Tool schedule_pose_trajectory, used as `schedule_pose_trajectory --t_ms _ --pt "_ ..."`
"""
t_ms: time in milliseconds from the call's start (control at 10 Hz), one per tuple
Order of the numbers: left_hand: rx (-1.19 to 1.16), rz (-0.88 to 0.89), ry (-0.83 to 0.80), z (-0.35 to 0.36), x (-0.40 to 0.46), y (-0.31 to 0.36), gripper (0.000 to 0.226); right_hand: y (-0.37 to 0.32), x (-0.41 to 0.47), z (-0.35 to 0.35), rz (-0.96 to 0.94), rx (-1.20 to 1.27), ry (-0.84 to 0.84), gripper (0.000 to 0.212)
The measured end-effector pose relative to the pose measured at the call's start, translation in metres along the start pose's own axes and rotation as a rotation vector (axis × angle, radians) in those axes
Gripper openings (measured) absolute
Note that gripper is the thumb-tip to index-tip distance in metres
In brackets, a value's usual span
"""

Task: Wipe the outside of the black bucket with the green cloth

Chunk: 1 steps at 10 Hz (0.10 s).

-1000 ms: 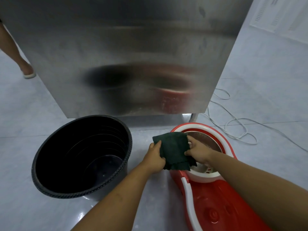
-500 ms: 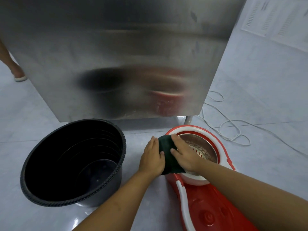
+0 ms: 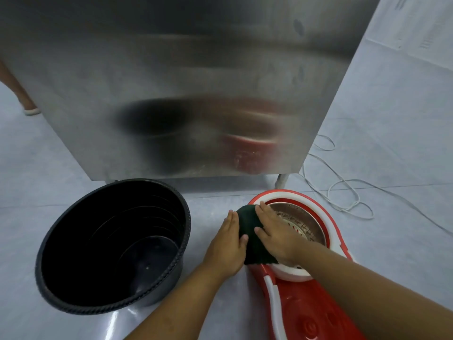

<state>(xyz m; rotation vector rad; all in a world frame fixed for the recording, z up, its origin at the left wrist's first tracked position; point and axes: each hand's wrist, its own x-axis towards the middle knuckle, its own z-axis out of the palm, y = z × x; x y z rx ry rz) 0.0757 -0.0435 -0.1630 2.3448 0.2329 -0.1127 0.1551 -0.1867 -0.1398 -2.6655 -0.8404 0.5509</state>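
The black bucket stands upright and empty on the floor at the lower left, its ribbed rim facing me. To its right, the dark green cloth is folded and pressed between my two hands over the left rim of a red mop bucket. My left hand lies flat against the cloth's left side. My right hand covers its right side with fingers extended. Neither hand touches the black bucket.
The red and white mop bucket with a metal spinner basket sits at the lower right. A large stainless steel panel stands just behind both buckets. A white cable trails on the floor at right. Another person's foot shows at far left.
The cloth was held spread open by both hands a second ago; it is now folded and squeezed flat between my palms, lower on the mop bucket rim.
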Motion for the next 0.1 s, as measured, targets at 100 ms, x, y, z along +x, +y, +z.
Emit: schedule_pose_trajectory --t_ms 100 --pt "0.079 -0.019 -0.001 -0.0470 -0.0200 0.0266 0.068 -0.0147 -0.0195 -0.0413 0.023 -0.048 0.003 0.060"
